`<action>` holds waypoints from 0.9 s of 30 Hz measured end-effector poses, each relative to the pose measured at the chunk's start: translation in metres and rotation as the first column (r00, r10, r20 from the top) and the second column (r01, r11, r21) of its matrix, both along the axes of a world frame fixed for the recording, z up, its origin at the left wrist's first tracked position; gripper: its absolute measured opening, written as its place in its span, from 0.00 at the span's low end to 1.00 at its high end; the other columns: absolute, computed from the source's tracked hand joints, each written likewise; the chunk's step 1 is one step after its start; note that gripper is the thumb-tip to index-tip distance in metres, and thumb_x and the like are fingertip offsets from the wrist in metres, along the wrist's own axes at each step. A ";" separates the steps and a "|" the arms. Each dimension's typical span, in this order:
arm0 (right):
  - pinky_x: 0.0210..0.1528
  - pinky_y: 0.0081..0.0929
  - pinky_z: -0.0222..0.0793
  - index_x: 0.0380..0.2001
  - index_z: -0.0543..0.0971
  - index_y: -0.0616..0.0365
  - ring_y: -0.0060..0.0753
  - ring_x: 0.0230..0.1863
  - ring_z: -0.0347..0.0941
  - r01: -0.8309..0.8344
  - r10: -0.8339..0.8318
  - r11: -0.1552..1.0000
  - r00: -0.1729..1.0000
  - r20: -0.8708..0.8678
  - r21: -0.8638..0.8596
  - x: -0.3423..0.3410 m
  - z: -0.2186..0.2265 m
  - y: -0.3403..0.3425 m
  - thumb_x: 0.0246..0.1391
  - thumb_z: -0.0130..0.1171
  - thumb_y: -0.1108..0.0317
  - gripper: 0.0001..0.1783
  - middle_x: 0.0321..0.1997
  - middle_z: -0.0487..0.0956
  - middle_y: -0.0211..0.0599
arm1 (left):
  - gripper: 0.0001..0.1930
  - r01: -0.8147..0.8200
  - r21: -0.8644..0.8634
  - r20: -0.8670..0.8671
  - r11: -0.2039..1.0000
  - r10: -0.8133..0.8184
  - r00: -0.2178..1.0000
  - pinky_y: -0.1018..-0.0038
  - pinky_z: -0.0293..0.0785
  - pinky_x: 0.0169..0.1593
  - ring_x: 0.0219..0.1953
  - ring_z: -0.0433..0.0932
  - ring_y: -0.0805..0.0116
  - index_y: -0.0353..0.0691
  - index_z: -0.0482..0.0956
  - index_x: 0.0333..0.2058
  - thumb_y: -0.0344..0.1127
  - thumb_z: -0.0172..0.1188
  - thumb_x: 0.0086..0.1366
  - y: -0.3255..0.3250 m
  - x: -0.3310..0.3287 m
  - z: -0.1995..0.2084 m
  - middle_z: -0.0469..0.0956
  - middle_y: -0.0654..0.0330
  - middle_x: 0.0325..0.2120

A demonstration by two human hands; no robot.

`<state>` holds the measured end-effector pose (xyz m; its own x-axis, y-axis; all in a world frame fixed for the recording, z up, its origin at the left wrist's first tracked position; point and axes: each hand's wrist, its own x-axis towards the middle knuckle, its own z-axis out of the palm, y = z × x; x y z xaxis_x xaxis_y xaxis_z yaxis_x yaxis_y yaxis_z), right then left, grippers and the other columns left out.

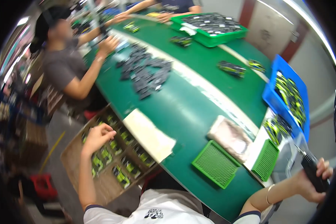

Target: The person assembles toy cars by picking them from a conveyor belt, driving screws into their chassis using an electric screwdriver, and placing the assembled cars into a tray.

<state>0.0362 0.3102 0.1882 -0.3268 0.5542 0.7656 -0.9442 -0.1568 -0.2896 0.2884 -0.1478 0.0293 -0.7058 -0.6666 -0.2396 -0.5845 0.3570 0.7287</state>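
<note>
My left hand (98, 137) hovers over a cardboard box (72, 158) at the left of the bench. Its fingers are curled together, and nothing shows in them. Inside the box, dividers separate several yellow-green and black parts (120, 177). At the far right, my right hand (319, 183) is wrapped round a black electric screwdriver (310, 168), whose thin bit points up and to the left. Near that bit lie more yellow-green and black parts (274, 130), beside a clear plastic container (287, 164).
The green bench (183, 112) carries a cream sheet (147, 134), a pinkish cloth (229, 136), two green mesh trays (216, 164) and a pile of dark parts (147, 74). A blue bin (306, 97) and a green bin (211, 43) hold parts. Two co-workers stand across and left.
</note>
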 end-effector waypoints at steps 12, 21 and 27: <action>0.23 0.15 0.50 0.33 0.67 0.60 0.17 0.19 0.53 -0.132 0.133 0.991 0.976 -0.171 0.016 0.012 0.000 0.023 0.39 0.53 0.49 0.25 0.21 0.57 0.28 | 0.24 0.492 -0.851 0.007 0.184 -0.933 0.360 0.64 0.59 0.51 0.49 0.64 0.57 0.41 0.64 0.33 0.37 0.68 0.39 0.090 -0.457 0.011 0.66 0.56 0.43; 0.22 0.14 0.52 0.21 0.65 0.56 0.15 0.17 0.55 -0.235 0.248 0.961 0.966 -0.076 0.144 0.003 0.002 0.045 0.43 0.50 0.55 0.15 0.20 0.60 0.25 | 0.22 0.688 -0.709 0.156 0.152 -0.918 0.364 0.51 0.48 0.58 0.41 0.71 0.61 0.44 0.66 0.35 0.38 0.66 0.41 0.118 -0.502 0.024 0.73 0.61 0.32; 0.22 0.16 0.53 0.24 0.65 0.55 0.16 0.18 0.56 -0.255 0.241 0.936 0.967 0.086 0.244 -0.006 -0.007 0.028 0.42 0.50 0.50 0.19 0.21 0.60 0.25 | 0.20 0.705 -0.709 -0.017 0.009 -1.000 -0.005 0.56 0.51 0.59 0.44 0.70 0.62 0.44 0.71 0.32 0.35 0.67 0.38 0.186 -0.336 0.059 0.73 0.59 0.37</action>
